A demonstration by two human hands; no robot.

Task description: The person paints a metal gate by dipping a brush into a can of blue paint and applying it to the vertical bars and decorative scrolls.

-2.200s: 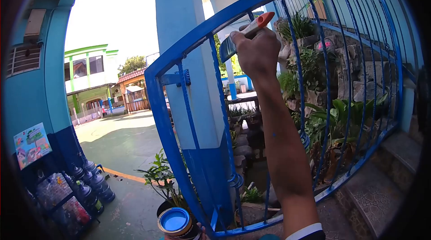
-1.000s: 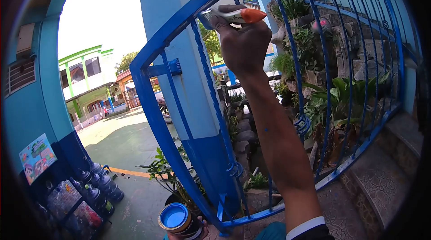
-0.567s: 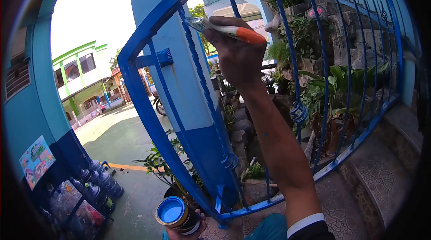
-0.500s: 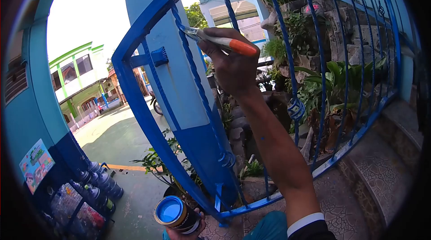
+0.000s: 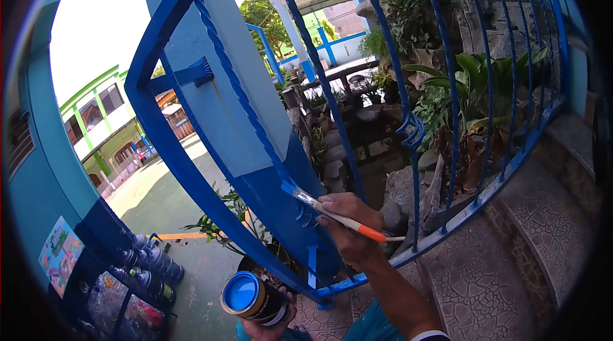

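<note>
My right hand is closed round a paintbrush with a pale handle and orange end. Its blue-wet bristles touch a twisted blue bar of the metal railing, low down near a curled ornament. At the bottom of the view, my left hand grips an open paint can, dark with a gold band. Bright blue paint shows inside the can, which tilts slightly. Part of the left hand is hidden behind it.
A blue two-tone pillar stands right behind the railing. Potted leaves grow near its foot. Stone steps lie at the right, rocks and plants beyond the bars. Large plastic bottles stand by the left wall.
My right hand has moved down along the twisted bar with the paintbrush, from near its top to its lower part. The view has shifted somewhat; the left hand still holds the can.
</note>
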